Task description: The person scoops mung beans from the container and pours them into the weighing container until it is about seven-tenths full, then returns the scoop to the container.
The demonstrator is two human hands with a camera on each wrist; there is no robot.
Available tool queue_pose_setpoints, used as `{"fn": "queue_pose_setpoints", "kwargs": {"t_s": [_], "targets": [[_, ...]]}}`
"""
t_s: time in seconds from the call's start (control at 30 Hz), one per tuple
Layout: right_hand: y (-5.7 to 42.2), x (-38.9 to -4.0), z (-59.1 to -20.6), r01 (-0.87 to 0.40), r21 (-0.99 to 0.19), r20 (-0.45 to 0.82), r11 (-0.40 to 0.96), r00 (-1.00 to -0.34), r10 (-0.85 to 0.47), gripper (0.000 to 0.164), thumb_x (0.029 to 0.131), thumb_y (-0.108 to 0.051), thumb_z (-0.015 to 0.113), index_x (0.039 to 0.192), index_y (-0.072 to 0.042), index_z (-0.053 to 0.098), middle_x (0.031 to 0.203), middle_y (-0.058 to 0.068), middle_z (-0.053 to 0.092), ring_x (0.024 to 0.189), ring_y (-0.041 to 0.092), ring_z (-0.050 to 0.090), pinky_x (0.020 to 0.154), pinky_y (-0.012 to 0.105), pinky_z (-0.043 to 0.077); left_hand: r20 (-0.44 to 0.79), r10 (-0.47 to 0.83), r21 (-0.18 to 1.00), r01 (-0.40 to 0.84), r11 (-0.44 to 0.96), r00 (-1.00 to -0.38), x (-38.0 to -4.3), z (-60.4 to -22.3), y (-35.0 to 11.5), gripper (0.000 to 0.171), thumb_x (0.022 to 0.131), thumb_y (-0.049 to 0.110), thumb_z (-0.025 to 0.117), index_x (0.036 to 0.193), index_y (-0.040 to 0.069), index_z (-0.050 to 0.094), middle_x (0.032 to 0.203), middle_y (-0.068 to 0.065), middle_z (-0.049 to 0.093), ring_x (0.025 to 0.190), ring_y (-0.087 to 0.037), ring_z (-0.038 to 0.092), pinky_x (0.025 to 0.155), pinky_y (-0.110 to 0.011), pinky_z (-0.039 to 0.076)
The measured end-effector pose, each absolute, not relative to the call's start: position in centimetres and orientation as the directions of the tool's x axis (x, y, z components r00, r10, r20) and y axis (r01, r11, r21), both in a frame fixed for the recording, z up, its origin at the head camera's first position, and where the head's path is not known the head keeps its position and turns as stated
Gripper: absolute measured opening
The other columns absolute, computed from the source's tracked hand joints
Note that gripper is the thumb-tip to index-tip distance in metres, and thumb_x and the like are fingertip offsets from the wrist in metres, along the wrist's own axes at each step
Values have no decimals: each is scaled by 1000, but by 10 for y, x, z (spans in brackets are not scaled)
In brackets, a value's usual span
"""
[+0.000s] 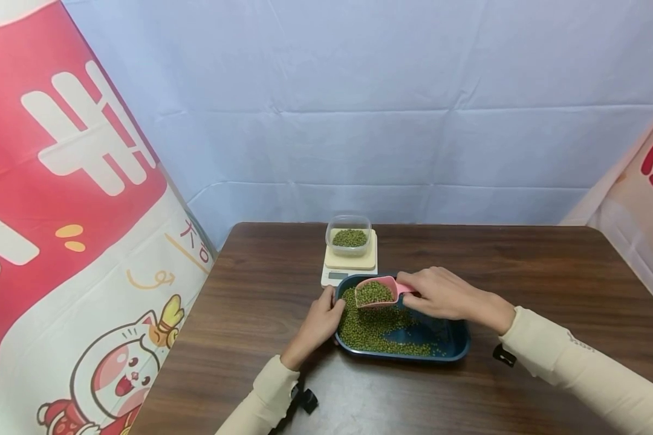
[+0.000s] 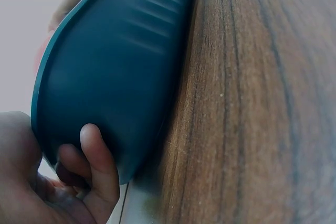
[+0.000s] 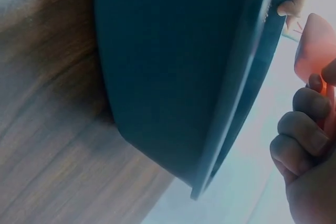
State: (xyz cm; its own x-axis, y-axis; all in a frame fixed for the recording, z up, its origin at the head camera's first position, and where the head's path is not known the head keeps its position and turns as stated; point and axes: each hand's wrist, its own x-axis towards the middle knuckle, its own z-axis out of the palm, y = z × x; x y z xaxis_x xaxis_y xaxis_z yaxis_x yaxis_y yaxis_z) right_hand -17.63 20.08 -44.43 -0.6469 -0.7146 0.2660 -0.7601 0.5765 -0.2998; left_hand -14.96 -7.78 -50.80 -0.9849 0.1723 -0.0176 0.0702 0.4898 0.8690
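Observation:
A dark blue tray (image 1: 457, 352) holds loose green mung beans (image 1: 361, 331), heaped thickest on its left side. My right hand (image 1: 441, 293) grips the handle of a pink scoop (image 1: 385, 303), which is full of beans and held above the tray. In the right wrist view, the fingers (image 3: 304, 129) curl round the scoop's handle. My left hand (image 1: 320, 320) holds the tray's left rim, thumb on top; in the left wrist view, fingers (image 2: 100, 156) lie against the tray's outer wall.
Behind the tray stands a kitchen scale (image 1: 328, 275) with a small display. On it sits a clear plastic container (image 1: 363, 225) with some mung beans inside. The brown wooden table (image 1: 522, 272) ends at a pale cloth backdrop (image 1: 359, 145); a printed banner (image 1: 87, 241) hangs at the left.

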Motion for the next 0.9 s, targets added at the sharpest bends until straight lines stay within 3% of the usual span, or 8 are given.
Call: {"fn": "queue_pose_setpoints", "kwargs": {"t_s": [0.9], "targets": [[200,-190,-436,-754,-297,331,586,-657,-677,19,86,-17,58,80,-28,44,56,-15,31,43,1,26,41,16,16,-22,163,871,61,488,-986,-151,-509,-78,16,99,20,41,87,10,42,62,-8,49,33,-25,55,28,-38,51]]}}
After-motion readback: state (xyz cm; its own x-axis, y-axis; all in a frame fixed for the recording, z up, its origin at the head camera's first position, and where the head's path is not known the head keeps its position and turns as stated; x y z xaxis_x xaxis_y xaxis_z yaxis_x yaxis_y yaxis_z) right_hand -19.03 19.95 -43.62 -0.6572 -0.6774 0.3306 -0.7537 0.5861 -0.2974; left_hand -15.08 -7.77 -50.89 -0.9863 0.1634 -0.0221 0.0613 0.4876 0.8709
